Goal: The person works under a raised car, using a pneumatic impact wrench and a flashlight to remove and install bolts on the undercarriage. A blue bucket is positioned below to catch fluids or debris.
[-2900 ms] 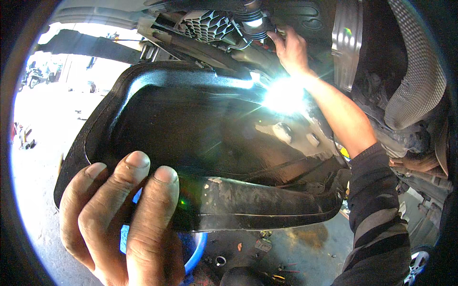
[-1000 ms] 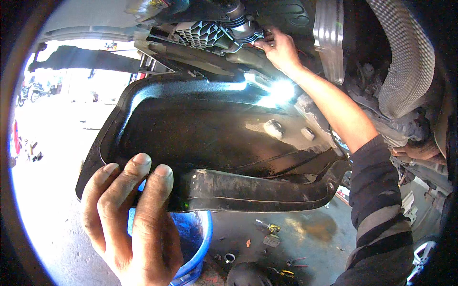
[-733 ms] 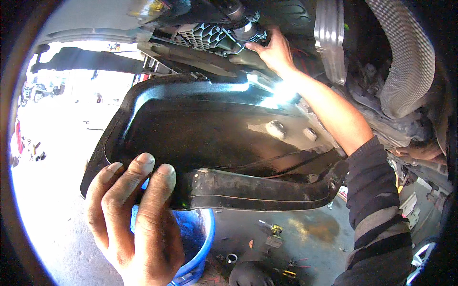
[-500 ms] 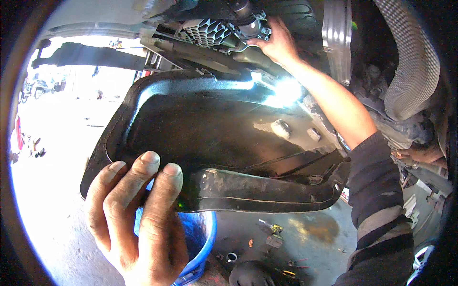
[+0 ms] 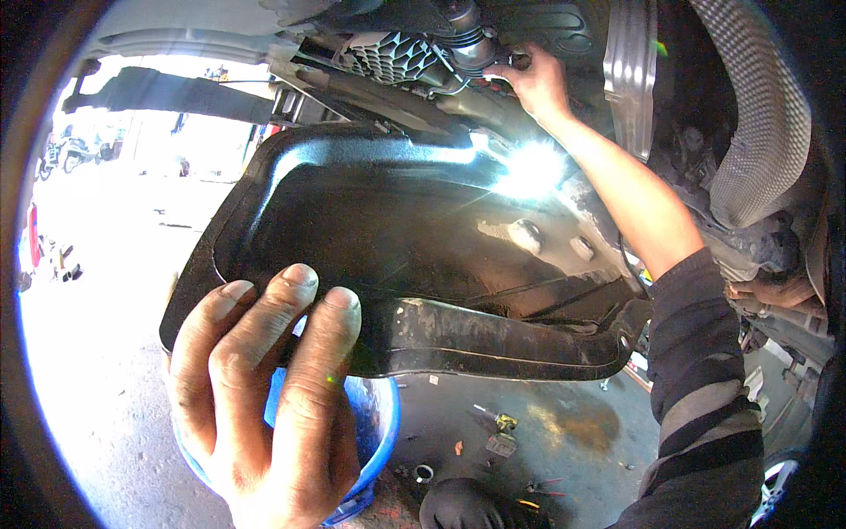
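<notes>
A large black moulded panel [image 5: 493,344], shaped like a shallow tray, hangs tilted below the vehicle's underside. My left hand [image 5: 273,397] is curled over its near left rim, with three fingertips showing on the inner side and the thumb hidden. Higher up, my right hand [image 5: 542,84] reaches to the end of a dark ribbed cylindrical part [image 5: 463,40]. Its thumb and fingers are bent together there; what lies between them is too small and dark to make out. Beside that part is a honeycomb grille [image 5: 392,57]. A glaring lamp [image 5: 531,172] shines beyond the panel's far edge.
Below the panel stands a blue bucket [image 5: 383,441]. On the floor lie a yellow-and-black power drill [image 5: 502,421], a small ring [image 5: 424,473] and some hand tools [image 5: 542,489]. A dimpled metal heat shield [image 5: 767,132] curves down at the right. Motorcycles [image 5: 79,152] stand far left.
The panel and my left hand have shifted slightly up and to the right together. My right hand has moved a little right and down from the cylindrical part's fitting.
</notes>
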